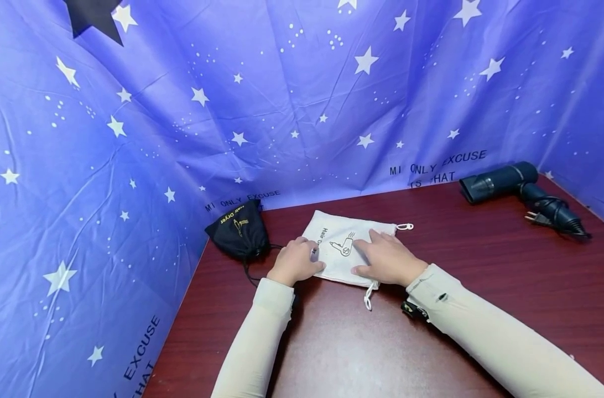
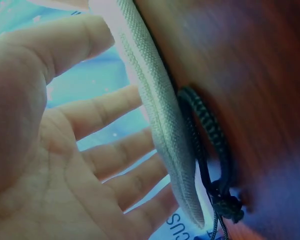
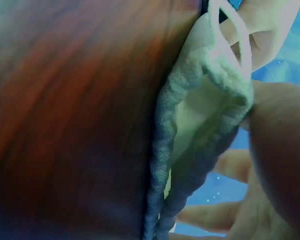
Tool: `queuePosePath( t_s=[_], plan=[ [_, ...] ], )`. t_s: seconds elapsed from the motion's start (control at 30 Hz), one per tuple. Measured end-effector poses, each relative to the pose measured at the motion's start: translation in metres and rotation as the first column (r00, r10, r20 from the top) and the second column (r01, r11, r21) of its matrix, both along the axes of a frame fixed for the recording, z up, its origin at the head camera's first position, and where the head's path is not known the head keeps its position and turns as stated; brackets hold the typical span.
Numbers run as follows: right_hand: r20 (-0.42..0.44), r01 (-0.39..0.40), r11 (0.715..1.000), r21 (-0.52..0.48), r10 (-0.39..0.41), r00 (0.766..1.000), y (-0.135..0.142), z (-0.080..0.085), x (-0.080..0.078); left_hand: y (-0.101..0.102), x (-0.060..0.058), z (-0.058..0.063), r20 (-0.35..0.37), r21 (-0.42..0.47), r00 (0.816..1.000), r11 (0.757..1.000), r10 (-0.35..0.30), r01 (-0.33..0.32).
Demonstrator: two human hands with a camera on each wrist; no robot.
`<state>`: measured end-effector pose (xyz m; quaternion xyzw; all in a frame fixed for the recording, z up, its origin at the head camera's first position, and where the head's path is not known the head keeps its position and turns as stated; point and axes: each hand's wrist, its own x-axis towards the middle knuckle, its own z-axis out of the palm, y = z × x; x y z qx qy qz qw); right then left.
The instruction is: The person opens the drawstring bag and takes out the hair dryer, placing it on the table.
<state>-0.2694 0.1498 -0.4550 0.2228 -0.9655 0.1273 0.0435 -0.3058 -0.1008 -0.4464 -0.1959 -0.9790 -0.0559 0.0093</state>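
Observation:
A white drawstring pouch [image 1: 347, 268] printed with "Hair Dryer" and a dryer drawing lies on the table. On its left end rests my left hand [image 1: 298, 260], fingers extended and spread across the cloth, with the thumb by the near edge. The left wrist view shows these fingertips [image 2: 127, 97] touching the pouch. My right hand [image 1: 388, 260] lies on the other end, near the drawstring mouth, fingers spread. In the right wrist view, the pouch's gathered mouth [image 3: 162, 125] gapes slightly, and a white cord loop [image 3: 245, 45] sticks out at its corner.
A black drawstring pouch [image 1: 239, 235] with yellow print stands at the far left, its black cord [image 2: 225, 165] trailing beside the white pouch. At the far right lies a black hair dryer [image 1: 501, 182] with its plug. A starry blue-purple curtain [image 1: 292, 99] encloses the dark red table [image 1: 352, 348].

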Motion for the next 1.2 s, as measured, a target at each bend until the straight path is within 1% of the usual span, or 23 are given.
queuePosePath(
  t_s=[0.1, 0.2, 0.43, 0.6, 0.73, 0.93, 1.2],
  plan=[
    [0.037, -0.012, 0.999, 0.035, 0.011, 0.999, 0.001, 0.0, 0.0, 0.001, 0.001, -0.001, 0.023, 0.015, 1.0, 1.0, 0.008, -0.009],
    [0.048, -0.02, 0.998, 0.057, 0.017, 0.999, 0.002, 0.002, 0.001, 0.002, 0.001, -0.003, 0.041, 0.016, 0.999, 1.0, 0.013, -0.014],
    [0.063, 0.027, 0.998, 0.054, -0.03, 0.998, 0.0, 0.002, 0.003, 0.003, -0.001, -0.001, 0.063, -0.006, 0.998, 1.0, 0.015, -0.015],
    [0.056, 0.035, 0.999, 0.031, -0.036, 0.998, -0.007, -0.001, 0.001, -0.002, -0.002, 0.002, 0.078, -0.032, 0.996, 0.999, 0.037, -0.035],
    [0.047, 0.041, 0.999, 0.022, -0.042, 0.998, -0.01, -0.003, 0.0, -0.005, -0.002, 0.004, 0.079, -0.035, 0.996, 0.999, 0.034, -0.032],
    [0.041, 0.049, 0.998, 0.036, -0.051, 0.998, -0.012, -0.002, 0.001, -0.007, -0.001, 0.005, 0.071, -0.024, 0.997, 0.999, 0.028, -0.027],
    [0.093, 0.094, 0.994, 0.065, -0.099, 0.991, -0.01, 0.004, 0.003, -0.003, 0.0, 0.003, 0.071, 0.004, 0.997, 0.999, 0.039, -0.04]
  ],
)
